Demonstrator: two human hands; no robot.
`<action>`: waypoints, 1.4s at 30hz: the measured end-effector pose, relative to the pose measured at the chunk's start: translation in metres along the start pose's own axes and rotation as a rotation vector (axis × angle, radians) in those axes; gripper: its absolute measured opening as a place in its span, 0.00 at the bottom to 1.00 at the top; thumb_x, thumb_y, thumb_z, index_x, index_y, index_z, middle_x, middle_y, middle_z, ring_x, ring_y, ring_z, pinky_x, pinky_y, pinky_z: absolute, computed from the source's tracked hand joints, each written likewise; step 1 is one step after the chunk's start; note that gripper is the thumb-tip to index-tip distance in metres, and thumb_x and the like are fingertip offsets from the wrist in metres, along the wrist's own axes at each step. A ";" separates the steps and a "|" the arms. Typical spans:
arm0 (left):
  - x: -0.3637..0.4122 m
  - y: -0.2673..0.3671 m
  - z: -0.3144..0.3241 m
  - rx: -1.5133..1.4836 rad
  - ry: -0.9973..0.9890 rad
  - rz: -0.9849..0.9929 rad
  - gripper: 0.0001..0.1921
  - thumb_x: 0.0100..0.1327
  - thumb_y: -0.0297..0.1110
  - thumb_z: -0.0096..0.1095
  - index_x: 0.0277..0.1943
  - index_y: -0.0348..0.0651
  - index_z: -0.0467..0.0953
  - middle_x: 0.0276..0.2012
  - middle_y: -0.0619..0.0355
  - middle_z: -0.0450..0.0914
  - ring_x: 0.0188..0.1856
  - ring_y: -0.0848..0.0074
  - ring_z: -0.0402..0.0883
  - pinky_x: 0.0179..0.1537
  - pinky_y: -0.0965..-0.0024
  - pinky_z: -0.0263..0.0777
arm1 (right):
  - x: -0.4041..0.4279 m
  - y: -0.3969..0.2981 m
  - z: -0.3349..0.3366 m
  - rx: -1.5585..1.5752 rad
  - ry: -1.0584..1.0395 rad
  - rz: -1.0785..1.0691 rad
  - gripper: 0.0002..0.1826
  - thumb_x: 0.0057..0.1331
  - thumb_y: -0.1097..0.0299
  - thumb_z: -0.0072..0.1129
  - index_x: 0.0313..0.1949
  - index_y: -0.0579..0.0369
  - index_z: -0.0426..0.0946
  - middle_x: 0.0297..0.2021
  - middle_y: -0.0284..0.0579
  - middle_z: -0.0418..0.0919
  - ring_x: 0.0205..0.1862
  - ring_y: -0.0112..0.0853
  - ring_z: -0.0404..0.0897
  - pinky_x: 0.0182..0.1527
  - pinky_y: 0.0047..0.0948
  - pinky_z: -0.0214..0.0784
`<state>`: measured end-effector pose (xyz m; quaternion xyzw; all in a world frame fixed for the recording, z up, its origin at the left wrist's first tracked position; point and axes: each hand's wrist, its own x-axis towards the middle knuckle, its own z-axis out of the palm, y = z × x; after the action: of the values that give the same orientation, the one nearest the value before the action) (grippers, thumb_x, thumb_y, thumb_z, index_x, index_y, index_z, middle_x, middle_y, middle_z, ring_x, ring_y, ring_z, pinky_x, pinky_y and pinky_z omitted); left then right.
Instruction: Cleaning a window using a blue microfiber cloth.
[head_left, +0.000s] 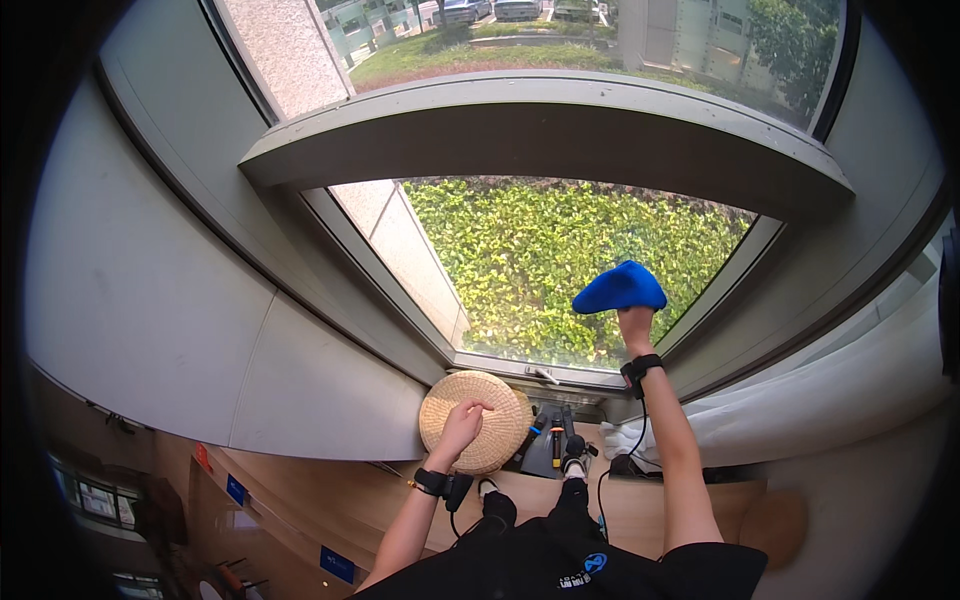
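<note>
My right hand (636, 319) is raised against the lower window pane (525, 300), its fingers covered by a blue cloth (621, 289) spread over the glass. A black strap with a cable is around that wrist. My left hand (463, 427) hangs over a round woven straw pouf (480, 390), fingers loosely curled, with nothing seen in it. A black strapped device sits on the left wrist too. Whether the left hand touches the pouf cannot be told.
A grey window crossbar (540, 135) juts out above the lower pane, and a window handle (541, 373) is on the bottom frame. Several microphone-like devices (556, 442) lie beside the pouf, by my feet. A white curtain (810, 405) hangs at right; a pale panel (165, 277) is at left.
</note>
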<state>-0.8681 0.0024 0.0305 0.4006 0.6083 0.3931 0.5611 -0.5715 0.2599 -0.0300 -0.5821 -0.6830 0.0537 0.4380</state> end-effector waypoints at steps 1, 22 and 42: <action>0.001 0.000 -0.005 -0.002 0.016 -0.027 0.11 0.64 0.29 0.39 0.38 0.36 0.71 0.10 0.71 0.57 0.11 0.90 0.54 0.13 0.84 0.47 | 0.002 -0.006 0.004 -0.030 -0.026 0.060 0.12 0.55 0.67 0.53 0.37 0.60 0.72 0.34 0.56 0.74 0.38 0.49 0.72 0.43 0.42 0.62; -0.020 -0.082 -0.074 -0.242 0.160 -0.050 0.10 0.65 0.27 0.38 0.38 0.37 0.71 0.12 0.70 0.57 0.13 0.89 0.54 0.14 0.83 0.46 | 0.010 -0.133 0.130 0.084 -0.300 -0.236 0.19 0.47 0.73 0.59 0.42 0.55 0.71 0.40 0.53 0.73 0.45 0.50 0.69 0.48 0.41 0.60; 0.050 -0.152 -0.130 -0.287 0.172 -0.047 0.09 0.61 0.25 0.42 0.35 0.37 0.73 0.20 0.63 0.69 0.19 0.86 0.63 0.21 0.80 0.58 | -0.006 -0.275 0.260 0.002 -0.255 -0.673 0.15 0.48 0.72 0.59 0.37 0.55 0.72 0.33 0.51 0.74 0.37 0.47 0.73 0.39 0.41 0.65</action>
<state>-1.0069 -0.0109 -0.1214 0.2671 0.6009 0.4957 0.5673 -0.9494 0.2810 -0.0311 -0.3130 -0.8855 -0.0205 0.3428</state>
